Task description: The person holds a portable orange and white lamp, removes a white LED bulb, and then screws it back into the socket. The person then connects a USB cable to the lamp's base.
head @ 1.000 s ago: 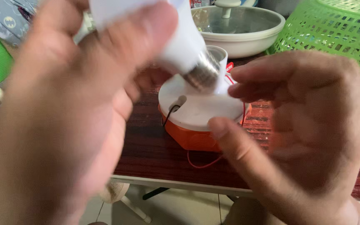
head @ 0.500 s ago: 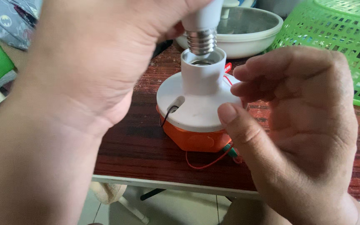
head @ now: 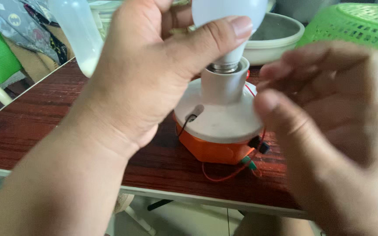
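My left hand (head: 154, 78) grips a white light bulb (head: 228, 17) from above, thumb across its front. The bulb's metal base sits in the mouth of a white lamp socket (head: 224, 83) that rises from a round white plate on an orange box (head: 215, 148). Thin red and black wires (head: 228, 172) trail from the box onto the dark wooden table (head: 44, 122). My right hand (head: 333, 131) hovers just right of the socket, blurred, fingers curled and apart, holding nothing.
A white bowl (head: 276, 39) stands behind the socket. A green plastic basket (head: 355, 30) sits at the back right. A milky plastic bottle (head: 77, 32) stands at the back left, with cloth and a green chair beyond the table's left edge.
My left hand has brought the bulb upright and lowered it until its base entered the socket. My right hand has let go of the white plate and lifted off to the right.
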